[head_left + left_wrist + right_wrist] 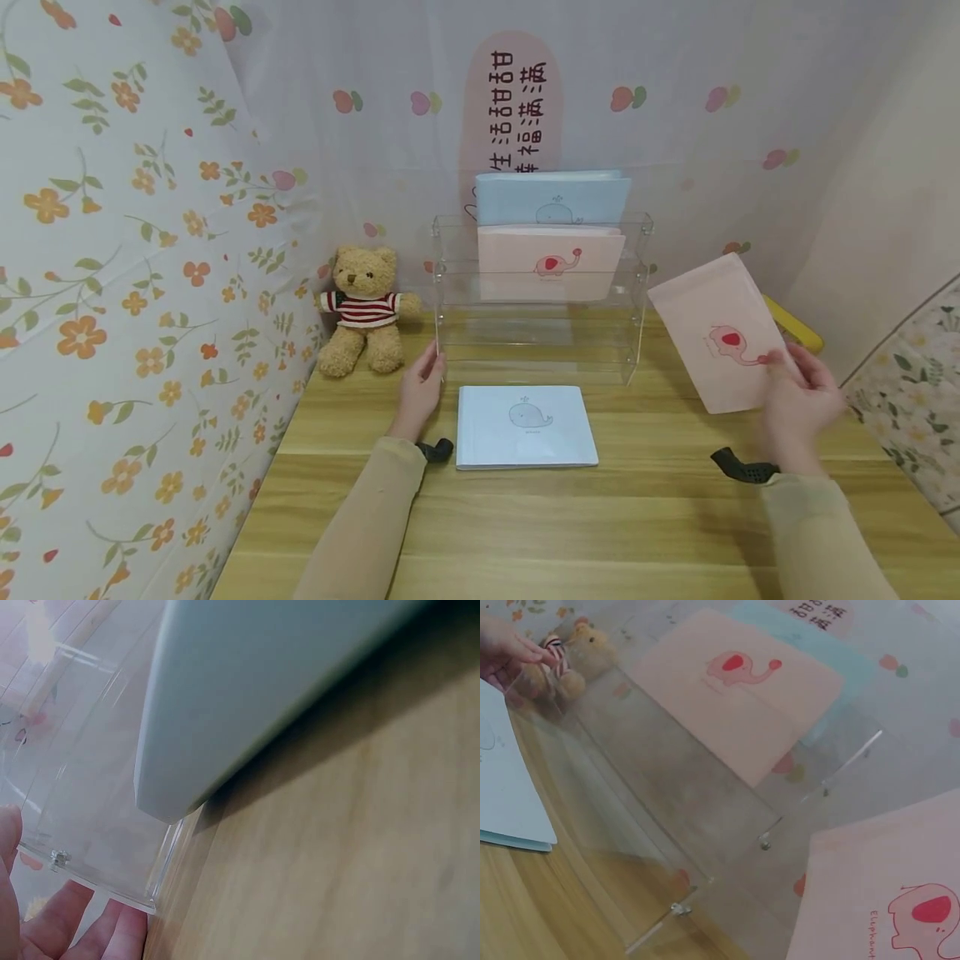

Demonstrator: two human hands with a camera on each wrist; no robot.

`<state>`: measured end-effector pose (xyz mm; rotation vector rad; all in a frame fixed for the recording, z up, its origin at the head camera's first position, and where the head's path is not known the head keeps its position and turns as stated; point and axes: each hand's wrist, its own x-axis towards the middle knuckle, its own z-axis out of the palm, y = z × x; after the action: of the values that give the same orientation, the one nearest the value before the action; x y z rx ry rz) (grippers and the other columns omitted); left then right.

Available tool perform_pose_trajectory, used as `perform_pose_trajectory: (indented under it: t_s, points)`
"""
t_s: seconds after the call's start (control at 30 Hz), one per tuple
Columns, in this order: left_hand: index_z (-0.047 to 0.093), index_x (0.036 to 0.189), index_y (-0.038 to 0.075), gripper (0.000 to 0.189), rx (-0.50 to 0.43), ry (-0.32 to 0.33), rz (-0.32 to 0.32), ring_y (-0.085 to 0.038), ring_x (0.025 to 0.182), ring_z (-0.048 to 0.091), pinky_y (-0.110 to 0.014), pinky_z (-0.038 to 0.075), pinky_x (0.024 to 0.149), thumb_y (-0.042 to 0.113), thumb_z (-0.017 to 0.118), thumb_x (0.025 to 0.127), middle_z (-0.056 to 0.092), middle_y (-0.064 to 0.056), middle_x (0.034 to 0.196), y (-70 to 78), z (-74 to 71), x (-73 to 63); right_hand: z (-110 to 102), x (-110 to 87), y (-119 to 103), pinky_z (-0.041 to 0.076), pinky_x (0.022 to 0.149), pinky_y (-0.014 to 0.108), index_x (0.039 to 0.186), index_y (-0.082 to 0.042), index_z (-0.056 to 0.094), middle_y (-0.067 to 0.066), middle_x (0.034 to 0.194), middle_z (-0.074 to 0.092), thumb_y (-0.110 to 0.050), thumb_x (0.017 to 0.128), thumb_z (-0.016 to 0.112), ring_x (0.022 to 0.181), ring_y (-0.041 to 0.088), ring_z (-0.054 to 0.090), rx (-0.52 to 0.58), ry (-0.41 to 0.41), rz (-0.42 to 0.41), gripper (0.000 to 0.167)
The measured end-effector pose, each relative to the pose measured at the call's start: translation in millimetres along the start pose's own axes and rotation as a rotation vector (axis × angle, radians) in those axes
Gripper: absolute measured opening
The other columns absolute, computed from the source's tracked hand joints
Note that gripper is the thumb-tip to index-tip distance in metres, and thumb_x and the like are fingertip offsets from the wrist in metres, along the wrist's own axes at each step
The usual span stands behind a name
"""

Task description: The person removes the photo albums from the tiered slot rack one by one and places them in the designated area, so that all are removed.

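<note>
My right hand (806, 408) grips a pink booklet (712, 333) with a red elephant printed on its cover, tilted beside the rack. Part of the same cover fills the lower right corner of the right wrist view. At the left side panel of a clear acrylic tiered rack (540, 358), my left hand (420, 387) holds the panel's edge, thumb and fingers around it. Upper tiers of the rack carry a blue whale booklet (555, 200) and, in front of it, another pink elephant booklet (551, 279). A pale blue whale booklet (525, 442) lies flat before the rack.
A teddy bear (367, 308) in a striped sweater sits left of the rack. Behind the right hand lies a yellow object (795, 325), partly hidden. Printed curtains (315, 192) enclose the wooden table (600, 525) at the back and left.
</note>
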<state>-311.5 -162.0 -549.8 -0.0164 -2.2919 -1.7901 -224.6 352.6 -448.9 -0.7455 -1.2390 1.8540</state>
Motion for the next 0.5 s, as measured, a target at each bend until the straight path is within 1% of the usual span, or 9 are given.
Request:
perform_pose_trajectory:
  t_s: [0.13, 0.23, 0.37, 0.43, 0.5]
  points:
    - [0.058, 0.161, 0.012, 0.05, -0.014, -0.005, 0.005, -0.039, 0.137, 0.069, -0.056, 0.055, 0.117, 0.028, 0.063, 0.114, 0.068, -0.017, 0.153, -0.2, -0.8, 1.2, 6.8, 8.5, 16.7, 0.055, 0.067, 0.007, 0.125, -0.02, 0.084, -0.013, 0.101, 0.067, -0.018, 0.094, 0.089, 0.092, 0.003, 0.062, -0.151, -0.042, 0.125, 0.032]
    - [0.057, 0.161, 0.013, 0.049, -0.016, -0.009, 0.005, -0.038, 0.138, 0.068, -0.056, 0.055, 0.117, 0.028, 0.063, 0.114, 0.067, -0.016, 0.155, -1.8, 0.2, 2.6, 13.1, 14.3, 29.3, 0.056, 0.066, 0.009, 0.133, -0.02, 0.08, -0.012, 0.107, 0.063, -0.019, 0.096, 0.088, 0.096, 0.005, 0.059, -0.151, -0.052, 0.191, 0.037]
    - [0.057, 0.161, 0.014, 0.049, -0.025, -0.014, 0.008, -0.038, 0.14, 0.067, -0.055, 0.054, 0.119, 0.028, 0.062, 0.115, 0.064, -0.016, 0.158, -2.5, 1.3, 2.5, 19.2, 20.9, 39.6, 0.055, 0.067, 0.007, 0.138, -0.022, 0.077, -0.013, 0.112, 0.059, -0.022, 0.099, 0.085, 0.102, 0.005, 0.056, -0.183, -0.075, 0.213, 0.041]
    - [0.057, 0.161, 0.014, 0.049, -0.021, -0.011, 0.008, -0.038, 0.14, 0.067, -0.054, 0.054, 0.119, 0.027, 0.062, 0.115, 0.065, -0.016, 0.158, -2.2, 1.5, 1.7, 21.6, 22.9, 42.6, 0.054, 0.07, 0.007, 0.14, -0.023, 0.076, -0.016, 0.114, 0.06, -0.026, 0.1, 0.083, 0.105, 0.003, 0.056, -0.254, -0.101, 0.201, 0.041]
    - [0.058, 0.161, 0.013, 0.049, -0.011, -0.006, 0.007, -0.037, 0.14, 0.067, -0.054, 0.054, 0.119, 0.028, 0.063, 0.115, 0.065, -0.016, 0.157, -1.8, 1.9, 1.8, 23.7, 24.6, 44.8, 0.055, 0.079, 0.008, 0.143, -0.027, 0.075, -0.019, 0.119, 0.059, -0.031, 0.102, 0.081, 0.111, 0.003, 0.056, -0.344, -0.132, 0.184, 0.041]
